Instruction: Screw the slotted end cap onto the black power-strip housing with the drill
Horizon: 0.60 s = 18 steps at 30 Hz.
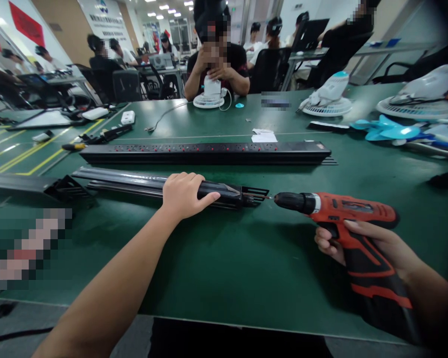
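Note:
My left hand [182, 196] lies over a long black metal bar [138, 180], fingers curled across its far side and thumb stretched along the top. The red and black cordless drill [353, 209] is gripped in my right hand [381, 243], forefinger by the trigger. Its bit points left at the slotted end bracket [256, 193] of the bar. Whether the tip touches a screw there is too small to tell. Behind, parallel to it, lies a long black power strip [209, 153] with a row of small red marks.
Another dark bar [18, 184] lies at the left, and a screwdriver [73, 147] by the power strip's left end. Across the green table [216, 278] a person handles a white fan [209, 99]. Blue fan blades [390, 129] and more white fan parts [328, 99] lie right.

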Available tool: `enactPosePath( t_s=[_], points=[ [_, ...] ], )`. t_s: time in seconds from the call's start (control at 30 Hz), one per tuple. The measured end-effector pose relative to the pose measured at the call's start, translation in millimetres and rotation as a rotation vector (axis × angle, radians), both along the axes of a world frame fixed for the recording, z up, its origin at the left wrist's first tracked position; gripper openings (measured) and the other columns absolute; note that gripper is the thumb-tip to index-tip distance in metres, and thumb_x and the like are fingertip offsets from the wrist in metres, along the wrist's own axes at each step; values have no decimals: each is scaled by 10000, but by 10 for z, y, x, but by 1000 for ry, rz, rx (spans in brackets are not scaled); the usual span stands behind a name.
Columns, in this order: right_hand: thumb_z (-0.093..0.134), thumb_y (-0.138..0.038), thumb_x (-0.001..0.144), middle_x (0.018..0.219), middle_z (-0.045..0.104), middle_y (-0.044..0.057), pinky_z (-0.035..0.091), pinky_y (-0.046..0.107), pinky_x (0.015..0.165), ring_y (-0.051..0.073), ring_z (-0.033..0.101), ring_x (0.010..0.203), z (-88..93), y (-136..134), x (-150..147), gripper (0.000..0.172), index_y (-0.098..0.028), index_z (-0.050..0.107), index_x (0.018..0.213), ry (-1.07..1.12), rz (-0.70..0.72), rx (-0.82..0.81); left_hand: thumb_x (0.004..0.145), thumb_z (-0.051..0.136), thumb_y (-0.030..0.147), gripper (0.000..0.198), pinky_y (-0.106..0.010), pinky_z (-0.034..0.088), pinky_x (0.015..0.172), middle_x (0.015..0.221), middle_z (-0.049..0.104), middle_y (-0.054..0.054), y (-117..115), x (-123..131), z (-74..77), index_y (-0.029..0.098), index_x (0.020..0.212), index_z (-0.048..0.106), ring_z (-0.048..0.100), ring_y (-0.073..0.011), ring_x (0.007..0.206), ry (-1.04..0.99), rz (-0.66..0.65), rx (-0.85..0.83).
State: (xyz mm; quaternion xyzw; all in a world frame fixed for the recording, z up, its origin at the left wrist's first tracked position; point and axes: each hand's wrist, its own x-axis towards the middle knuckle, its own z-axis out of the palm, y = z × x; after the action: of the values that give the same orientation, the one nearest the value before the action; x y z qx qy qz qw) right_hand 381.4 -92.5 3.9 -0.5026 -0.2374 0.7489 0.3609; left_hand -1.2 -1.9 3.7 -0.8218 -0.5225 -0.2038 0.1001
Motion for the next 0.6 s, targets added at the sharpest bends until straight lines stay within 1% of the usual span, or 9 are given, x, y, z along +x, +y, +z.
enactPosePath(
  t_s=[0.1, 0.23, 0.4, 0.6],
  points=[
    [601, -402, 494, 647, 609, 23, 519, 225, 471, 164, 536, 570, -6, 5, 9, 302, -229, 600, 742, 10, 7, -1, 957, 407, 794, 675, -478, 490, 865, 940, 784, -100, -4, 0, 7, 217, 1018, 751, 699, -322, 889, 9, 5, -8],
    [584, -408, 515, 655, 604, 23, 515, 226, 478, 164, 532, 586, -19, 1, 27, 294, -225, 599, 745, 8, 15, 12, 960, 401, 793, 686, -479, 485, 863, 955, 784, -109, -9, 0, 9, 207, 1024, 751, 698, -328, 894, 9, 3, -12],
    [570, -403, 537, 656, 593, 14, 502, 227, 453, 159, 523, 577, -7, -3, 5, 273, -237, 589, 752, 13, 22, 52, 963, 414, 783, 645, -460, 477, 863, 939, 780, -95, -13, -1, 5, 229, 1008, 741, 691, -309, 884, 11, 5, 4],
    [587, -389, 521, 638, 595, 8, 520, 242, 528, 163, 531, 585, 34, -17, -59, 290, -236, 582, 768, -8, -13, 78, 964, 414, 783, 637, -462, 474, 863, 938, 782, -94, -14, 3, -2, 237, 1006, 739, 685, -307, 880, 8, 4, 13]
  ],
)
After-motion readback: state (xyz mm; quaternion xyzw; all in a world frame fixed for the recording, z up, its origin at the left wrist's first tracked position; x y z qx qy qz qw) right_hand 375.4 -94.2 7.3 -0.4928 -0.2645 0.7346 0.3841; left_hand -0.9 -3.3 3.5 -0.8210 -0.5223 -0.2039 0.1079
